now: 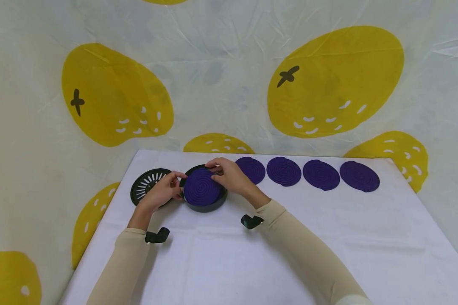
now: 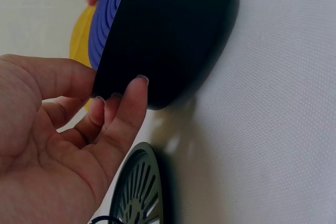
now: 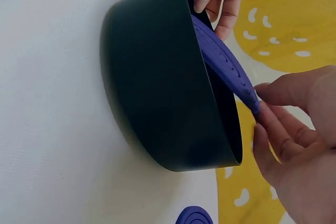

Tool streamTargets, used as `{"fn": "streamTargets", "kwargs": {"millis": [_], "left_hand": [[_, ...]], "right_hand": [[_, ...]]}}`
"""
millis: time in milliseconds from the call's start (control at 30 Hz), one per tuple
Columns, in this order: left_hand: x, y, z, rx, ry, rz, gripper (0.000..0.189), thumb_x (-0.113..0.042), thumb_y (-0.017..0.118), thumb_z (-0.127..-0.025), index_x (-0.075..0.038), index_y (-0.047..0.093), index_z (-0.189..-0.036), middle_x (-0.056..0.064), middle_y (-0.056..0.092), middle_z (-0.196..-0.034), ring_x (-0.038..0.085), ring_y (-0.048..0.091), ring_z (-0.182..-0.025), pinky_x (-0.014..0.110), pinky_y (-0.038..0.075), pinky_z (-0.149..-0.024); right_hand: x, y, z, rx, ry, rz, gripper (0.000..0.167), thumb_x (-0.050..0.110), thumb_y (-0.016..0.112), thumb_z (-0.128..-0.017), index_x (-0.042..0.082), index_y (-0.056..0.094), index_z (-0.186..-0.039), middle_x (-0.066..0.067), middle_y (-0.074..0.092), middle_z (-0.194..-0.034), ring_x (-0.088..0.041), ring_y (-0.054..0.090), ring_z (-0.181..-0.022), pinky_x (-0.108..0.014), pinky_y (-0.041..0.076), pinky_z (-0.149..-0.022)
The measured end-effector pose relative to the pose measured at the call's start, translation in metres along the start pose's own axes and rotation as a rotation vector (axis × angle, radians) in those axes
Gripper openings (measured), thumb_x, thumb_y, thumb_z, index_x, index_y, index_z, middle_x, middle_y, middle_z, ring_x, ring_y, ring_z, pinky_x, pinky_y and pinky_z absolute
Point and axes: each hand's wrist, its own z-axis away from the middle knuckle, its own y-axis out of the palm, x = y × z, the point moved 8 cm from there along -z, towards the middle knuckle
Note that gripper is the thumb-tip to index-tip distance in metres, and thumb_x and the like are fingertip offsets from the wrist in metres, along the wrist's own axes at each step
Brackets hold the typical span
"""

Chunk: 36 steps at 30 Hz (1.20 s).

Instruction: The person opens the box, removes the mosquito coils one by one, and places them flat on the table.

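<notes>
Watching from my station: the right hand (image 1: 232, 177) pinches the upper edge of a round purple mat (image 1: 202, 189), thumb against fingers with no more gap than the mat's thin edge, well out at the edge, I judge, to leave the rest free to slope into the mouth of a dark pot (image 1: 204, 209). The left hand (image 1: 162, 191) has the pot's rim between thumb and fingers, some of them along the outer wall; my guess is that this steadies it against the mat's push. Whether those fingers also touch the mat I cannot tell. Mat sits tilted at the mouth, lower part inside, gripped edge clear of the rim. Deep purple, ridged in one tight spiral from centre to edge; it bows slightly in the right wrist view, so I take it to be pliable. Pot is plain, smooth-walled, upright on white cloth (image 1: 252, 262). Just left of it lies a dark slotted disc (image 1: 146, 184), partly behind the left hand. To the right, four more mats (image 1: 284, 171) lie flat in a row, spaced apart, I suppose so each lifts singly.
</notes>
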Motion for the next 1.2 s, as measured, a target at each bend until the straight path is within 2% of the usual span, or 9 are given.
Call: {"fn": "streamTargets", "kwargs": {"millis": [167, 267, 400, 467, 567, 700, 967, 1200], "left_hand": [[-0.002, -0.001, 0.001, -0.002, -0.003, 0.003, 0.047, 0.008, 0.056, -0.094, 0.001, 0.048, -0.140, 0.010, 0.045, -0.091, 0.031, 0.064, -0.091, 0.046, 0.061, -0.079], [-0.002, -0.002, 0.001, -0.007, -0.013, -0.005, 0.046, 0.007, 0.056, -0.095, 0.000, 0.049, -0.140, 0.010, 0.045, -0.090, 0.031, 0.064, -0.088, 0.045, 0.061, -0.079], [0.000, -0.002, 0.001, -0.015, -0.029, -0.017, 0.044, 0.007, 0.057, -0.095, -0.002, 0.050, -0.138, 0.010, 0.045, -0.089, 0.029, 0.064, -0.087, 0.042, 0.061, -0.078], [0.002, -0.002, 0.000, -0.016, -0.033, -0.020, 0.044, 0.007, 0.056, -0.095, -0.003, 0.051, -0.137, 0.011, 0.045, -0.090, 0.029, 0.065, -0.088, 0.042, 0.061, -0.078], [0.003, -0.002, 0.000, -0.016, -0.033, -0.024, 0.044, 0.007, 0.056, -0.095, -0.004, 0.051, -0.137, 0.011, 0.045, -0.089, 0.029, 0.065, -0.088, 0.042, 0.061, -0.078], [0.001, -0.001, 0.000, -0.014, -0.024, -0.026, 0.045, 0.007, 0.057, -0.095, -0.003, 0.050, -0.138, 0.010, 0.045, -0.090, 0.028, 0.065, -0.087, 0.041, 0.061, -0.078], [0.002, -0.001, 0.000, -0.014, -0.022, -0.019, 0.045, 0.007, 0.057, -0.095, -0.002, 0.050, -0.138, 0.010, 0.045, -0.089, 0.028, 0.067, -0.094, 0.040, 0.062, -0.077], [0.002, 0.000, 0.001, -0.008, -0.010, -0.008, 0.045, 0.007, 0.057, -0.095, -0.001, 0.049, -0.139, 0.010, 0.045, -0.089, 0.029, 0.066, -0.094, 0.041, 0.062, -0.078]], "right_hand": [[-0.003, -0.002, 0.003, -0.005, 0.015, -0.038, 0.039, -0.010, 0.068, -0.090, 0.003, 0.065, -0.127, -0.013, 0.064, -0.129, -0.034, 0.063, -0.122, -0.048, 0.050, -0.106], [-0.007, -0.002, 0.006, 0.007, 0.059, -0.041, 0.038, -0.007, 0.071, -0.090, 0.004, 0.066, -0.126, -0.011, 0.065, -0.130, -0.030, 0.063, -0.123, -0.046, 0.050, -0.107], [-0.012, 0.001, 0.010, 0.054, 0.117, -0.036, 0.037, 0.001, 0.075, -0.089, 0.008, 0.067, -0.125, -0.008, 0.067, -0.123, -0.020, 0.065, -0.105, -0.030, 0.056, -0.091], [-0.012, 0.003, 0.013, 0.081, 0.113, -0.014, 0.036, 0.005, 0.077, -0.089, 0.009, 0.069, -0.124, -0.007, 0.065, -0.114, -0.016, 0.058, -0.092, -0.024, 0.051, -0.078], [-0.011, 0.005, 0.015, 0.098, 0.083, 0.023, 0.034, 0.008, 0.078, -0.089, 0.010, 0.070, -0.122, -0.008, 0.060, -0.103, -0.015, 0.050, -0.084, -0.023, 0.044, -0.070], [-0.013, 0.005, 0.017, 0.084, 0.099, 0.041, 0.032, 0.008, 0.078, -0.089, 0.012, 0.071, -0.119, -0.006, 0.058, -0.099, -0.015, 0.049, -0.083, -0.024, 0.043, -0.069], [-0.014, 0.003, 0.019, 0.057, 0.117, -0.014, 0.031, 0.005, 0.078, -0.087, 0.011, 0.073, -0.117, -0.006, 0.057, -0.095, -0.015, 0.049, -0.081, -0.024, 0.045, -0.067], [-0.016, 0.002, 0.021, 0.034, 0.125, -0.089, 0.031, 0.002, 0.077, -0.087, 0.009, 0.073, -0.116, -0.007, 0.063, -0.105, -0.015, 0.054, -0.090, -0.022, 0.053, -0.073]]}}
